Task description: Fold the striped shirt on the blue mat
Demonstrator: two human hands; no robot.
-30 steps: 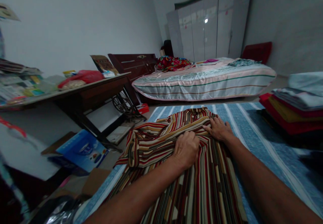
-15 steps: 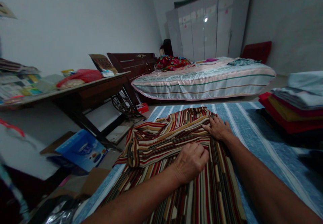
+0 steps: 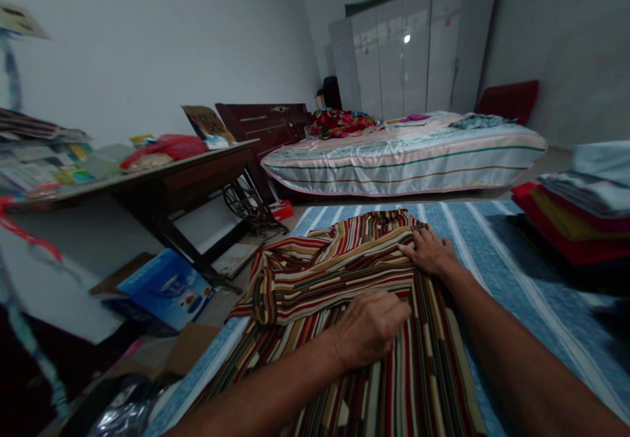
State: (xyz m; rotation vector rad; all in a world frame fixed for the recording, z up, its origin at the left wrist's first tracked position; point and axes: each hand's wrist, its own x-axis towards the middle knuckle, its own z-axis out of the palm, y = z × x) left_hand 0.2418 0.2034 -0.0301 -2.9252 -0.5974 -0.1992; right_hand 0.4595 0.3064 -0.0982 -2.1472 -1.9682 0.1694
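A long-sleeved shirt (image 3: 295,286) with red, tan, black and white stripes lies spread in front of me. One sleeve is folded across its upper part. My right hand (image 3: 430,253) rests flat with fingers apart on the shirt's upper right edge, by the shoulder. Over the body of the shirt, just below the folded sleeve, my left hand (image 3: 374,329) is closed with its fingers curled under. Its fingertips are hidden, so I cannot tell whether cloth is pinched in them. Beneath the shirt is a blue cover with white stripes (image 3: 512,273).
A stack of folded clothes (image 3: 575,227) stands at the right. On the left are a cluttered sewing-machine table (image 3: 172,174), a blue carton (image 3: 167,289) and an open cardboard box (image 3: 189,352). Behind are a bed (image 3: 403,161) and a wardrobe (image 3: 394,63).
My left hand has come slightly toward me, off the folded sleeve's lower edge, still curled. The right hand stays flat on the shirt. The whole view has shifted a little.
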